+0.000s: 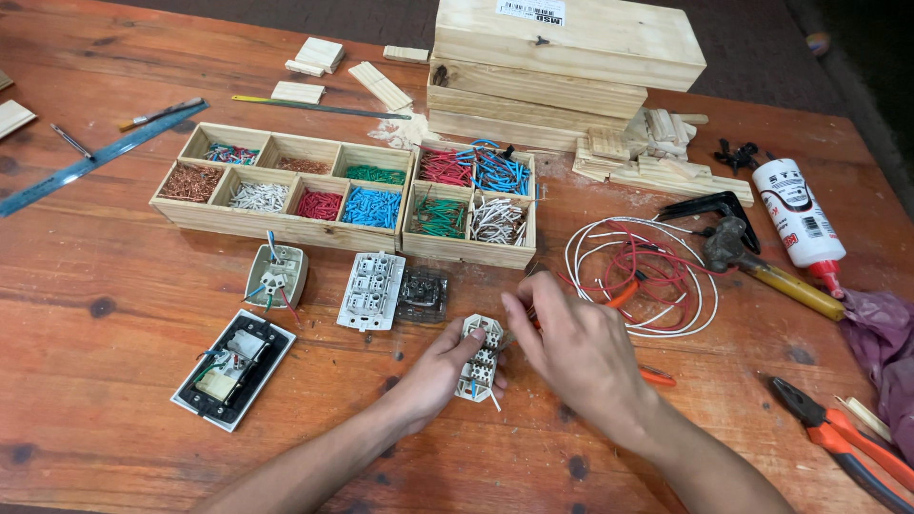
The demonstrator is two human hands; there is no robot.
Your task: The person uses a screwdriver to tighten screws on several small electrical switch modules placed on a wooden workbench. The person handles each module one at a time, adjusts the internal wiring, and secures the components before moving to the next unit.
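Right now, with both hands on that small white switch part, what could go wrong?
1. The left hand only pinches the white switch part from one side, so it may twist or slip as the right hand works on it.
2. Short wire ends stick out below it and could pull loose.
3. The coil of red and white wire lies right beside the right hand and may snag on it.

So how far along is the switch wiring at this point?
Looks done: the black-framed switch and the small module already carry short wires. In hand: the left hand steadies a white switch module while the right hand works at it. Seemingly left: the white module and dark module show no wires.
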